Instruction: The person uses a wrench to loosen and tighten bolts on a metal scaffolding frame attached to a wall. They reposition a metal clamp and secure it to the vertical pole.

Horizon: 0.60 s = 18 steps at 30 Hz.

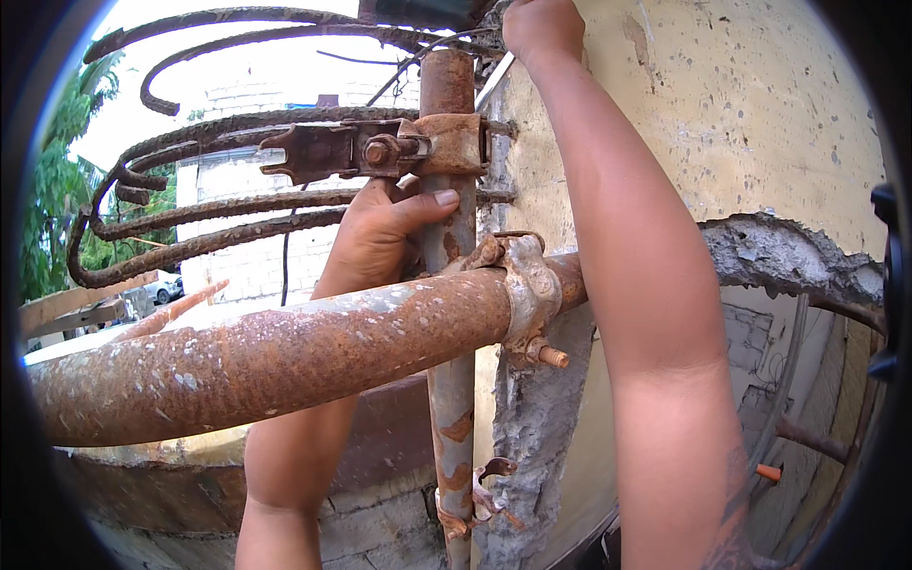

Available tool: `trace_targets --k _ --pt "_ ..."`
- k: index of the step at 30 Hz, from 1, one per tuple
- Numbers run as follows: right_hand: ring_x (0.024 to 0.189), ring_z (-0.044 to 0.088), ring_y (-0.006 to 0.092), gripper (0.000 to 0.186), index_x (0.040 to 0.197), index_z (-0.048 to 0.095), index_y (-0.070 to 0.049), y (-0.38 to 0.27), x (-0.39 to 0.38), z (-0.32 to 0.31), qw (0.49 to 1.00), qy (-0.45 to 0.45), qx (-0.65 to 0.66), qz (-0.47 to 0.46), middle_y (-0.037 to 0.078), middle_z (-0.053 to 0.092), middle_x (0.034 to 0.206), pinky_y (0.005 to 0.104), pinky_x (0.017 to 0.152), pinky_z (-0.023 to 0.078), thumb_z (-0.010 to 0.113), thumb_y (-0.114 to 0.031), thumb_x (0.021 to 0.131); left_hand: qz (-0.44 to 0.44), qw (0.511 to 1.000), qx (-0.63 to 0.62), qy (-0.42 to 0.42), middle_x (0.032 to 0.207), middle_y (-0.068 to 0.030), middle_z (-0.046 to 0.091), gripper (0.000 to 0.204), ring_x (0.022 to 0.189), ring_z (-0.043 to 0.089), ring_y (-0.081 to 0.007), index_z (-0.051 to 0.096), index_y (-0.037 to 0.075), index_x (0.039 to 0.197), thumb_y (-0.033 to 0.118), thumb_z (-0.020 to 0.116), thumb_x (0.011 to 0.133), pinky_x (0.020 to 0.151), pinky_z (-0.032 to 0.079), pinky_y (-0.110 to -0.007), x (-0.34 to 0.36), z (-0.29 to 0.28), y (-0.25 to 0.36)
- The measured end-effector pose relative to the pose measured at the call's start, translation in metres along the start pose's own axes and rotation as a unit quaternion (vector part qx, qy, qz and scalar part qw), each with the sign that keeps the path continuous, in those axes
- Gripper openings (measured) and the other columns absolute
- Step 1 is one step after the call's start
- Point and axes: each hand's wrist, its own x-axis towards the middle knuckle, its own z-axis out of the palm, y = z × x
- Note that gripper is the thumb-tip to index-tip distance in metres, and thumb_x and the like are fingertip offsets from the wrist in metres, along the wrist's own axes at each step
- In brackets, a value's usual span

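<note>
Thumb across the front, my left hand (375,233) wraps round the upright scaffold pipe (452,218), just under a rusty swivel clamp (451,142). The clamp's loose jaw (309,152) hangs open to the left. My right hand (546,33) is raised at the top edge, closed in a fist beside the wall; what it holds is hidden. A dark object (427,9), cut off by the frame, is left of that fist. Below my left hand, a thick rusty horizontal pipe (275,356) crosses in front, with another clamp (532,294) and its bolt round it.
Bent rebar rods (228,204) stick out to the left from a broken concrete column (532,427). A yellowish plastered wall (750,114) with a broken concrete edge (798,256) stands on the right. Lower on the upright pipe sits a smaller clamp (480,494).
</note>
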Motion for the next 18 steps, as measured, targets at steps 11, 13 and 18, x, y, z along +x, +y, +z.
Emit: trace_targets --k 11,13,18 --pt "0.117 0.07 0.0377 0.037 0.12 0.073 0.0 -0.005 0.01 0.041 0.976 -0.197 -0.09 0.024 0.026 0.069 0.128 0.0452 0.099 0.057 0.066 -0.014 0.086 0.007 1.0 -0.004 -0.002 0.114 -0.0134 0.07 0.053 0.104 0.068 -0.0206 0.056 -0.002 0.134 0.005 0.077 0.086 0.096 0.056 -0.038 0.001 0.001 0.001" --pt "0.098 0.075 0.0363 0.033 0.108 0.075 -0.001 0.007 0.019 0.041 0.964 -0.207 -0.164 -0.021 0.021 0.076 0.107 0.0439 0.088 0.06 0.06 -0.025 0.092 0.015 1.0 -0.004 0.004 0.114 -0.0127 0.07 0.053 0.103 0.069 -0.021 0.057 -0.001 0.133 0.009 0.077 0.086 0.094 0.057 -0.037 0.004 0.001 -0.006" --pt "0.103 0.073 0.0328 0.026 0.106 0.078 -0.005 -0.022 0.039 0.016 0.891 -0.395 -0.224 0.009 0.02 0.073 0.117 0.0443 0.09 0.058 0.063 -0.018 0.089 0.024 1.0 0.007 0.006 0.112 -0.0102 0.07 0.051 0.098 0.07 -0.0204 0.057 0.001 0.133 0.016 0.077 0.088 0.09 0.059 -0.037 0.005 -0.002 -0.008"
